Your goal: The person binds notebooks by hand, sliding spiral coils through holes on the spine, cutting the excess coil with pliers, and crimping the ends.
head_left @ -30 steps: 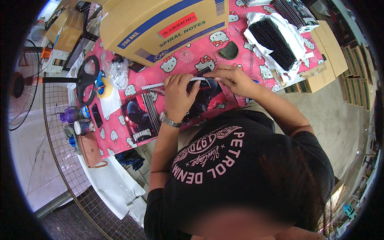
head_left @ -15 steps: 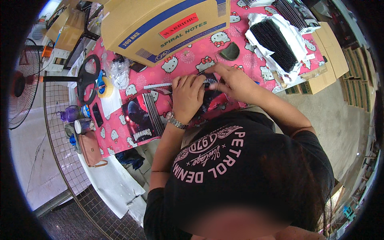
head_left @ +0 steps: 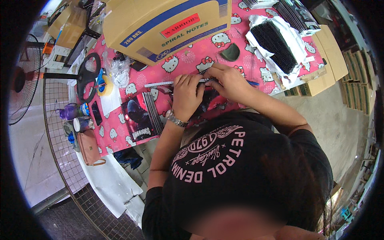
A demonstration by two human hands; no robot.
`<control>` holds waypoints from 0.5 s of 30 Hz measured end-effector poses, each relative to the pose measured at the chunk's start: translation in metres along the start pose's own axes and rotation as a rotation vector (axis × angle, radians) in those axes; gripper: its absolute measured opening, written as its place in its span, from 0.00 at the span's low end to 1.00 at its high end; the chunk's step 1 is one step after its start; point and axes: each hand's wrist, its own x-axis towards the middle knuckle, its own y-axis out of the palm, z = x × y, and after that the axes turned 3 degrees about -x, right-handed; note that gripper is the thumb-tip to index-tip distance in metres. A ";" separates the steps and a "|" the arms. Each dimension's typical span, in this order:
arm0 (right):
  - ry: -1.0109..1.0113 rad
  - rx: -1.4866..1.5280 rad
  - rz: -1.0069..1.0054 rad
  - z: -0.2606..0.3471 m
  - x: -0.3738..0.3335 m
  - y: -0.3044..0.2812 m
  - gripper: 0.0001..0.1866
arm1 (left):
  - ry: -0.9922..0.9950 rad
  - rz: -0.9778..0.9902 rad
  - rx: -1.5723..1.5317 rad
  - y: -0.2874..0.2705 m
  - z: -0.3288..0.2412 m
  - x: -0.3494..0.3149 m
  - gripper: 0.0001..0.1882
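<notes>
A dark-covered notebook (head_left: 205, 101) with red patches lies in front of me, partly hidden by both hands. My left hand (head_left: 186, 96) grips its far edge, fingers bent over it and the thumb toward the right. From under those fingers a thin white strip (head_left: 159, 84) runs out to the left; its kind is unclear. My right hand (head_left: 229, 81) is closed in a pinch at the same edge, right of the left hand. What sits between its fingertips is too small to name. Left of my left wrist, a stack of spiral notebooks (head_left: 138, 116) lies on the table.
A large cardboard box (head_left: 168, 30) stands at the back. Black spiral coils (head_left: 274, 46) lie on white paper at right, with more notebooks (head_left: 296, 18) behind. A dark green curved piece (head_left: 230, 52) sits beyond my hands. Tape (head_left: 105, 87), a phone (head_left: 97, 113) and a pink purse (head_left: 89, 147) are left.
My right hand's fingers, spread further apart before, have drawn together at the notebook's edge, and the hand has shifted slightly. My left hand stays almost in place.
</notes>
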 end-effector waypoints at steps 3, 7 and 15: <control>-0.070 -0.006 -0.007 -0.007 0.002 0.006 0.11 | -0.021 0.025 -0.039 0.000 0.002 -0.001 0.10; -0.138 -0.051 -0.012 -0.011 0.002 0.003 0.10 | -0.052 0.001 -0.040 0.000 0.002 -0.004 0.09; -0.108 0.065 0.004 -0.015 -0.002 0.004 0.09 | 0.031 -0.019 -0.017 -0.003 -0.002 -0.007 0.08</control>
